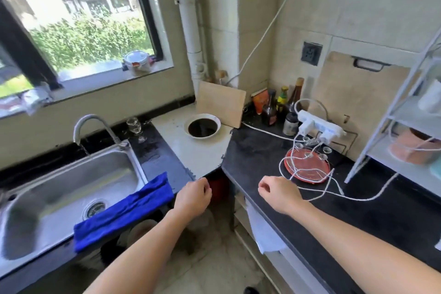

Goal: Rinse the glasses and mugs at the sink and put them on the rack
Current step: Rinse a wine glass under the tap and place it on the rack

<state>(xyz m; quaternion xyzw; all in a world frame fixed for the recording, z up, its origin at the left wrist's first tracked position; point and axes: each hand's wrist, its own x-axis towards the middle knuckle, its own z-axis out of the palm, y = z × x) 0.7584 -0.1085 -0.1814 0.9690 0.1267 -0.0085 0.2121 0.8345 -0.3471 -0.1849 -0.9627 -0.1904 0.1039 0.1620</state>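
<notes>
Our left hand [193, 198] and right hand [279, 194] hover with fingers loosely curled, holding nothing. The stemmed glass [136, 127] stands at eleven o'clock from them, beside the faucet [90, 117]. We judge it light, thin, slippery and fragile, best gripped round the bowl.

Bright daylight pours in through the window [78, 19], where the buildings outside are washed out. The steel sink [71, 181] carries soft glare. Straight lines bow toward the edges, and the whole view is slightly soft, smeared at the left.
</notes>
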